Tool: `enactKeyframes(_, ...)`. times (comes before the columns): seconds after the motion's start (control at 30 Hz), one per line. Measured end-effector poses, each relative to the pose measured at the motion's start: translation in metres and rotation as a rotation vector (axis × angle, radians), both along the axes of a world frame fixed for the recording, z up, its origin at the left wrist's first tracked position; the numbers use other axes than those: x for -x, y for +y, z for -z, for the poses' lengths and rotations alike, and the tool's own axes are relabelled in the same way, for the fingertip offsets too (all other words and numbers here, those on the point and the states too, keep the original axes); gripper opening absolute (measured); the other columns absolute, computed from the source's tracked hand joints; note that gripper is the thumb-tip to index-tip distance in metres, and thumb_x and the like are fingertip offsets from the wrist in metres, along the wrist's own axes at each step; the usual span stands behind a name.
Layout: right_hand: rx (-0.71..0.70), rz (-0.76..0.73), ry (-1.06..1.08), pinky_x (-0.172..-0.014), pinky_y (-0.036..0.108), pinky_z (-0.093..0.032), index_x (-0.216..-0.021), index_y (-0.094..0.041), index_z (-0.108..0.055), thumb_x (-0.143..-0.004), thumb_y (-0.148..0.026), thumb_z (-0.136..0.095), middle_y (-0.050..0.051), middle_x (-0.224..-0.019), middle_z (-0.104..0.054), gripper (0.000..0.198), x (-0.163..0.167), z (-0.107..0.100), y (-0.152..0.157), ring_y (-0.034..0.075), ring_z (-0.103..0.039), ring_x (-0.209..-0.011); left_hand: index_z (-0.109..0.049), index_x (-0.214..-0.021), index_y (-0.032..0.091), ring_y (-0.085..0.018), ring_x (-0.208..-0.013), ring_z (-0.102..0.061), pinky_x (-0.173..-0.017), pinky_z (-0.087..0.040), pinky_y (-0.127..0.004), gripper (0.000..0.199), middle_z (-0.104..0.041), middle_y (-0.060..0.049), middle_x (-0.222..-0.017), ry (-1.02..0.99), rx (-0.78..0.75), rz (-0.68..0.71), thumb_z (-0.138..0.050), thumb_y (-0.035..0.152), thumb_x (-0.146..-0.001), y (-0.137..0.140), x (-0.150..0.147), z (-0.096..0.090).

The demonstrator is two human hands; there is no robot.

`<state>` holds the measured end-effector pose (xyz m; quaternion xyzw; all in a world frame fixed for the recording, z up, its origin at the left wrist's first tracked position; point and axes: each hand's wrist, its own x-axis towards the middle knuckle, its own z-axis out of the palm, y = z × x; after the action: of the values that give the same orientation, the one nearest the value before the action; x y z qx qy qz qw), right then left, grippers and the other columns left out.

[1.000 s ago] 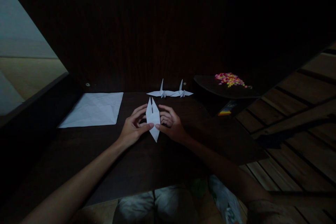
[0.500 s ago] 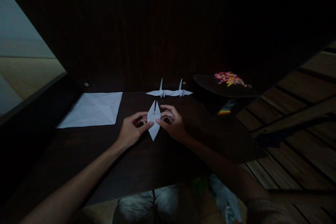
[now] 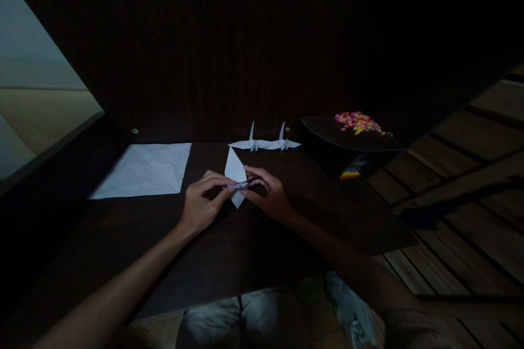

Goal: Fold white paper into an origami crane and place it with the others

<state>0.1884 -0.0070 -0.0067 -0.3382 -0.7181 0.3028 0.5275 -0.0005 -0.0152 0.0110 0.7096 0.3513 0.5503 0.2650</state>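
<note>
Between my two hands is a white folded origami paper (image 3: 235,166), held just above the dark table. One broad pointed flap stands up at its far side and a smaller point faces me, with narrow layers bunched in the middle. My left hand (image 3: 203,199) pinches its left side between thumb and fingers. From the right, my right hand (image 3: 270,193) grips the other side, thumb at the near edge. Just beyond stand two white paper cranes (image 3: 252,145) side by side, wings touching or overlapping.
A creased white sheet (image 3: 151,170) lies on the table (image 3: 184,272) at left. Several small colourful pieces (image 3: 358,122) are heaped on a low curved shelf (image 3: 347,142) at right. A dark upright panel (image 3: 196,54) rises behind. Below right lies a plastic bag (image 3: 354,311).
The folded paper has opened at its layers: the split points at the far end are gone from view and a single broad flap stands there. Both hands kept their hold.
</note>
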Motion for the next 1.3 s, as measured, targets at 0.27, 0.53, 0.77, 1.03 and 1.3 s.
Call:
enactKeyframes(0.27, -0.131, 0.03, -0.142, -0.063, 0.024, -0.05, -0.118, -0.024, -0.063, -0.08, -0.024, -0.066, 0.004, -0.091, -0.063, 0.038, -0.002, 0.001, -0.001, 0.013, -0.059, -0.075, -0.071, -0.085, 0.021, -0.018, -0.086, -0.062, -0.081, -0.049, -0.035, 0.011, -0.067, -0.005, -0.09, 0.084, -0.121, -0.018, -0.063, 0.014, -0.081, 0.0, 0.001, -0.001)
enactKeyframes(0.53, -0.265, 0.141, -0.133, -0.07, 0.025, -0.053, -0.109, -0.024, -0.068, -0.083, -0.015, -0.059, 0.004, -0.092, -0.068, 0.029, -0.001, -0.004, -0.005, 0.013, -0.064, -0.078, -0.068, -0.095, 0.019, -0.02, -0.099, -0.06, -0.083, -0.052, -0.035, 0.017, -0.061, -0.008, -0.105, 0.093, -0.162, -0.059, -0.066, 0.015, -0.079, 0.0, -0.001, -0.002)
enactKeyframes(0.77, -0.373, 0.204, -0.216, -0.073, 0.026, -0.052, -0.104, -0.026, -0.069, -0.084, -0.014, -0.057, 0.003, -0.093, -0.067, 0.026, -0.001, -0.006, -0.008, 0.013, -0.064, -0.083, -0.067, -0.105, 0.022, -0.021, -0.103, -0.059, -0.091, -0.05, -0.04, 0.025, -0.06, -0.007, -0.112, 0.201, -0.25, -0.097, -0.064, 0.017, -0.081, 0.0, 0.001, -0.001)
enactKeyframes(1.03, -0.464, 0.208, -0.199, -0.072, 0.026, -0.053, -0.104, -0.025, -0.068, -0.084, -0.011, -0.057, 0.004, -0.093, -0.067, 0.026, -0.002, -0.008, -0.01, 0.013, -0.064, -0.083, -0.067, -0.106, 0.021, -0.018, -0.094, -0.062, -0.083, -0.052, -0.033, 0.024, -0.064, -0.007, -0.102, 0.19, -0.313, -0.142, -0.064, 0.016, -0.082, -0.001, 0.002, -0.002)
enactKeyframes(1.3, -0.52, 0.194, -0.204, -0.07, 0.028, -0.053, -0.102, -0.024, -0.067, -0.084, -0.01, -0.058, 0.004, -0.09, -0.067, 0.024, -0.002, -0.008, -0.009, 0.013, -0.062, -0.08, -0.069, -0.104, 0.018, -0.015, -0.082, -0.063, -0.072, -0.052, -0.029, 0.025, -0.066, -0.006, -0.092, 0.18, -0.38, -0.109, -0.066, 0.012, -0.08, -0.001, 0.002, 0.001)
